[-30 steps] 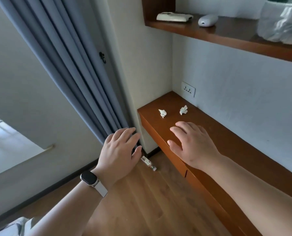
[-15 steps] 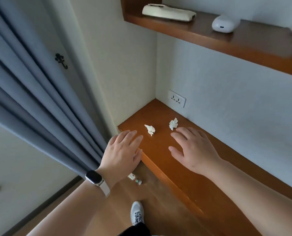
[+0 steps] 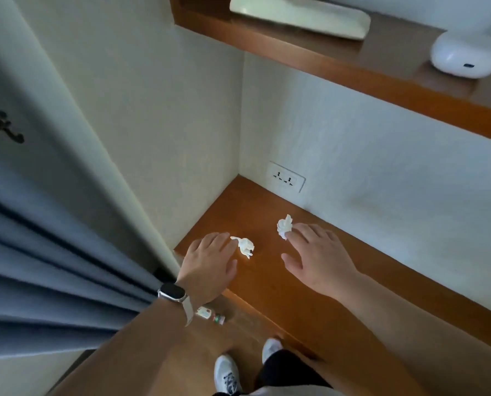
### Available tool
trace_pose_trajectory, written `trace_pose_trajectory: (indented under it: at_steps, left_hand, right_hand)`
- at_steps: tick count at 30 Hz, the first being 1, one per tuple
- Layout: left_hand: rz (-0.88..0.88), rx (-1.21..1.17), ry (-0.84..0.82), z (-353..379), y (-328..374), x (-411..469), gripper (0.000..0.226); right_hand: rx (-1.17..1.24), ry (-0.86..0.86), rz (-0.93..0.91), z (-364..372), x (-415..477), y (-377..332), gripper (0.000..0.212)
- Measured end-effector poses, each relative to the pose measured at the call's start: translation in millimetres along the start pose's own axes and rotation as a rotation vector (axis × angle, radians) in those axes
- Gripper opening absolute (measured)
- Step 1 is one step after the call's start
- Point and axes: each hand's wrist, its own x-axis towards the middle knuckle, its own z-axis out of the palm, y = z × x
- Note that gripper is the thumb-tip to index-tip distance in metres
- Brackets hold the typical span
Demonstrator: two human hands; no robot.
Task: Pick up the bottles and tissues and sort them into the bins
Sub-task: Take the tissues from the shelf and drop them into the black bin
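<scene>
Two crumpled white tissues lie on the brown wooden ledge [image 3: 353, 270] in the corner. My left hand [image 3: 210, 264] hovers open, palm down, with its fingertips just left of the near tissue [image 3: 245, 247]. My right hand [image 3: 315, 258] is open too, and its index fingertip reaches the lower edge of the far tissue [image 3: 284, 226]. A small bottle [image 3: 211, 315] with a white label and a green cap lies on its side on the wooden floor, partly hidden under my left wrist.
A grey-blue curtain [image 3: 52, 238] hangs at the left against the wall corner. A wall socket [image 3: 285, 180] sits just above the ledge. An upper wooden shelf [image 3: 338, 70] carries a cream object and a white rounded device. My white shoes [image 3: 227, 375] stand on the floor below.
I have stepped closer to the corner. Both hands have moved forward over the ledge and now reach the two tissues, one hand at each.
</scene>
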Motion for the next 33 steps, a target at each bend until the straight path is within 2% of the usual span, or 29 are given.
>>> trace_pose_trajectory:
  at_steps: [5,11,16,20,26,33]
  left_hand:
    - [-0.059,-0.087,-0.103,37,-5,37,0.046]
    - [-0.129,-0.14,-0.227,76,8,71,0.062]
    - [-0.118,-0.163,-0.293,102,13,80,0.053]
    - [-0.13,-0.191,-0.27,111,9,78,0.049]
    - [-0.149,-0.237,-0.218,112,3,76,0.044]
    - [-0.08,-0.303,-0.144,94,-2,60,0.037]
  right_hand:
    - [0.021,-0.086,0.063,41,41,20,0.053]
    - [0.025,-0.17,0.029,86,86,48,0.055]
    - [0.059,-0.257,0.024,108,115,63,0.063]
    - [0.063,-0.256,-0.042,119,123,66,0.04]
    - [0.057,-0.249,-0.059,126,114,67,0.023]
    - [0.069,-0.211,-0.012,113,84,56,0.024]
